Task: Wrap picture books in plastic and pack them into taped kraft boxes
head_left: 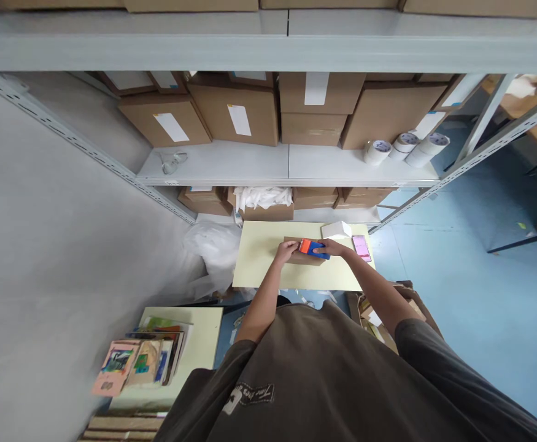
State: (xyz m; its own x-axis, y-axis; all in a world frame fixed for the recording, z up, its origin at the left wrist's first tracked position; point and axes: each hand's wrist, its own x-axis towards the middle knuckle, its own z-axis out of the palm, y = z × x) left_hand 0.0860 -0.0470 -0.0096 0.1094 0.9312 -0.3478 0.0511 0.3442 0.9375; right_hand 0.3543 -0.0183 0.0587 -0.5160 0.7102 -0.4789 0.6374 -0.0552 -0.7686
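Note:
A small brown cardboard box (296, 258) lies on the pale yellow table (259, 270). My left hand (285, 250) rests on the box's left end, fingers curled against it. My right hand (331, 248) grips a blue and orange tape dispenser (312, 248) that sits on top of the box. A white box (336, 230) and a pink phone (361, 247) lie on the table just beyond my right hand.
Metal shelving (286, 166) behind the table carries brown cartons and several tape rolls (406, 147). White plastic wrap (213, 248) bulges at the table's left. A second small table (204, 334) at lower left bears a stack of books (143, 362). Cardboard scraps (388, 319) lie at right on blue floor.

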